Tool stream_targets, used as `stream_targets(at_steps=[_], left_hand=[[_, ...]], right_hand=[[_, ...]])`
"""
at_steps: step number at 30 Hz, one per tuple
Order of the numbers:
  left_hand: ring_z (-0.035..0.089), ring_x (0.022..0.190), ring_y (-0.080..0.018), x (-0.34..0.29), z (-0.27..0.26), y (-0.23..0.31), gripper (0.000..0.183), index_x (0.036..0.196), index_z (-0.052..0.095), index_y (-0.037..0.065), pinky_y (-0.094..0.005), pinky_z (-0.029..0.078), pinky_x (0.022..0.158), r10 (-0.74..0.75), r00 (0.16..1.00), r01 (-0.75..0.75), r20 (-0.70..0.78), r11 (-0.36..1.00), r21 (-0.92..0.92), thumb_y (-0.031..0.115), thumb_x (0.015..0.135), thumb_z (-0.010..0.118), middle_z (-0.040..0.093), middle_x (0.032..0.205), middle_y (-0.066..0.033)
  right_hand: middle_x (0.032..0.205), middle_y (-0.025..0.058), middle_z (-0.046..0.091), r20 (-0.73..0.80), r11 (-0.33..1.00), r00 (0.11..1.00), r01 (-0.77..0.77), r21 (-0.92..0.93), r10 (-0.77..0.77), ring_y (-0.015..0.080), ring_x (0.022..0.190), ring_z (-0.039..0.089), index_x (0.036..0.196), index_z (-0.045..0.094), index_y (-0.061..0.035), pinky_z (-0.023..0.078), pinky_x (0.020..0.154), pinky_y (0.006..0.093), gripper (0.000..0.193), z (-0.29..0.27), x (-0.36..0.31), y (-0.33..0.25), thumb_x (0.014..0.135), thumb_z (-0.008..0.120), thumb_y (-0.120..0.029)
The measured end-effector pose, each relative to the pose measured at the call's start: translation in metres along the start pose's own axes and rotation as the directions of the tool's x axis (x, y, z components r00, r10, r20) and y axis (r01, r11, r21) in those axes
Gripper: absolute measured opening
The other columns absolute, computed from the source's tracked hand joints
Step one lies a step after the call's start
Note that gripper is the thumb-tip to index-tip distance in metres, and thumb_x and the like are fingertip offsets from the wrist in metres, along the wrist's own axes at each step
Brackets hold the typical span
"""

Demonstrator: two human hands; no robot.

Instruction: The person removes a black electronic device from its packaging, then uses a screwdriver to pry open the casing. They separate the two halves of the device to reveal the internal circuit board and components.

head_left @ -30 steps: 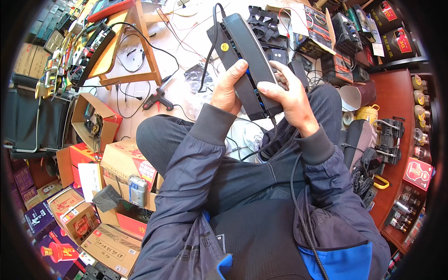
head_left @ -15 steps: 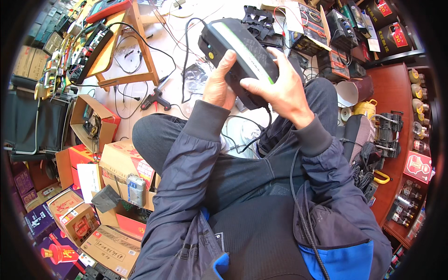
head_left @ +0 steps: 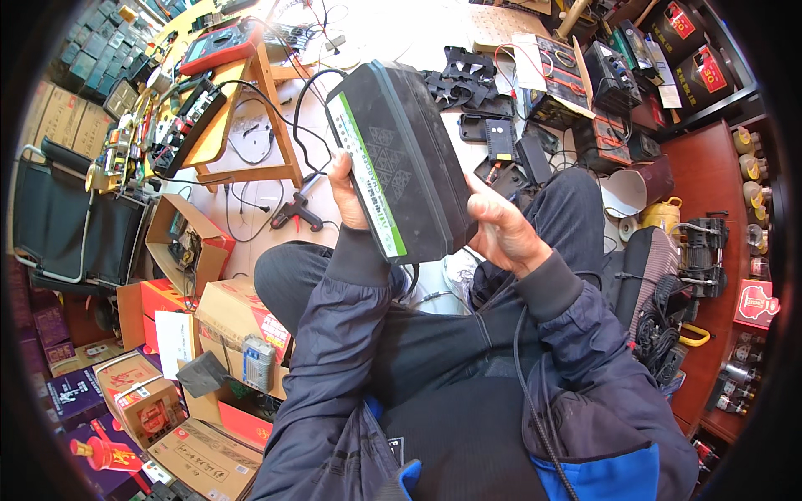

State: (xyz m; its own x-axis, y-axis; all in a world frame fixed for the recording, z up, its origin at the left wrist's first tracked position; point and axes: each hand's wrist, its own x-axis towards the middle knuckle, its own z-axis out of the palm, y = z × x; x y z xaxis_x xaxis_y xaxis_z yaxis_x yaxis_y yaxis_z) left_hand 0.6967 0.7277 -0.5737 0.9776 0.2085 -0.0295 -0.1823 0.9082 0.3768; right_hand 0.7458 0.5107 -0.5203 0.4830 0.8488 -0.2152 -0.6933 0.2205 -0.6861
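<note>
A black battery charger (head_left: 422, 154) with a green-and-white label strip is held up above my crossed legs, tilted, its broad dark face turned toward me. My left hand (head_left: 347, 199) grips its left side, thumb up along the label edge; its other fingers are hidden beneath. On the lower right side my right hand (head_left: 508, 232) clasps the casing, with the thumb at the edge and fingertips out of sight. One black cord (head_left: 298, 108) leaves the charger's far left corner, and another drops from its near end toward my lap.
Left of me stand a wooden stool (head_left: 280, 138) with a red multimeter (head_left: 219, 48), a glue gun (head_left: 296, 214) on the floor, and open cardboard boxes (head_left: 242, 313). Black plastic casings (head_left: 501, 138), batteries (head_left: 601, 138) and an air compressor (head_left: 704, 259) lie to the right.
The charger has been turned so its broad face shows, and brought nearer to me. My left hand has shifted left and down along its side; my right hand has moved lower.
</note>
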Motion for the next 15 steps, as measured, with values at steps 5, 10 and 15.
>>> stream_targets(at_steps=[5, 10, 15], left_hand=[[0.074, 0.105, -0.0262, 0.002, -0.01, -0.005, 0.064, 0.141, 0.059, 0.002, -0.0399, 0.062, 0.089, -0.014, 0.999, 0.017, -0.046, 0.998, 0.062, 0.048, 0.097, 0.064, 0.072, 0.125, -0.015], [0.076, 0.095, -0.0229, 0.006, -0.015, -0.008, 0.051, 0.131, 0.066, 0.002, -0.0351, 0.062, 0.084, -0.139, 0.986, 0.142, -0.092, 0.989, 0.032, 0.041, 0.1, 0.056, 0.077, 0.113, -0.0127], [0.072, 0.11, -0.0229, 0.009, 0.0, -0.013, 0.054, 0.138, 0.062, 0.002, -0.0376, 0.058, 0.095, -0.205, 0.973, 0.226, -0.108, 0.944, 0.241, 0.041, 0.101, 0.06, 0.073, 0.124, -0.0126]], right_hand=[[0.156, 0.0131, 0.051, 0.016, 0.996, 0.998, 0.062, -0.065, -0.061, 0.0223, 0.14, 0.052, 0.165, 0.03, -0.0011, 0.041, 0.119, 0.0366, 0.096, 0.003, -0.002, 0.002, 0.089, 0.083, -0.026], [0.151, 0.0116, 0.056, 0.001, 0.994, 0.999, 0.033, -0.103, -0.034, 0.0216, 0.136, 0.054, 0.162, 0.036, -0.0006, 0.04, 0.118, 0.0362, 0.094, -0.004, -0.005, 0.006, 0.086, 0.085, -0.027], [0.145, 0.0102, 0.059, -0.109, 0.971, 0.991, 0.054, -0.232, -0.082, 0.021, 0.133, 0.056, 0.162, 0.038, -0.0018, 0.043, 0.115, 0.0361, 0.101, -0.012, -0.006, 0.004, 0.081, 0.091, -0.03]])
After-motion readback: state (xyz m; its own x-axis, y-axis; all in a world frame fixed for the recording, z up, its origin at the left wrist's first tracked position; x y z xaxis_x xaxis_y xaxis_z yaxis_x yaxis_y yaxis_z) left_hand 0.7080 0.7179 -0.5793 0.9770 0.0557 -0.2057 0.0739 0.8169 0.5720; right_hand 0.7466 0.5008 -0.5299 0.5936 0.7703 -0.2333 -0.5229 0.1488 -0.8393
